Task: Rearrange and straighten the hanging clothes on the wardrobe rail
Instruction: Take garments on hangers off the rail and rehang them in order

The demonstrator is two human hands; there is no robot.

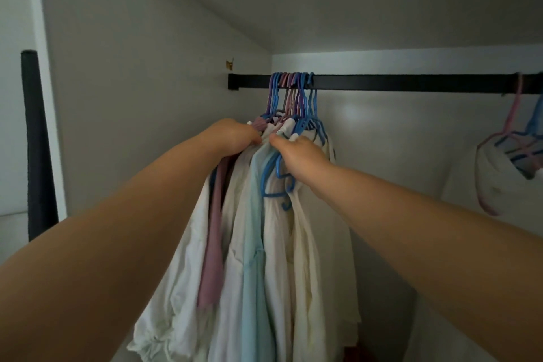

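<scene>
Two bare forearms reach forward from the bottom corners. The left hand (235, 135) curls into the shoulders of the bunched clothes (258, 244), gripping the fabric by a mauve garment (213, 244). Just beside it, the right hand (299, 156) pinches the cloth at a blue hanger (274, 173). The clothes, mostly white with one pale blue piece, hang packed together near the left end of the black rail (411, 83). Far right, a white garment (499, 182) hangs apart on pink and blue hangers.

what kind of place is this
Most likely the inside of a wardrobe or closet: a black rail spans white walls, crowded with plastic hangers carrying pale clothes that both hands are sorting.
</scene>
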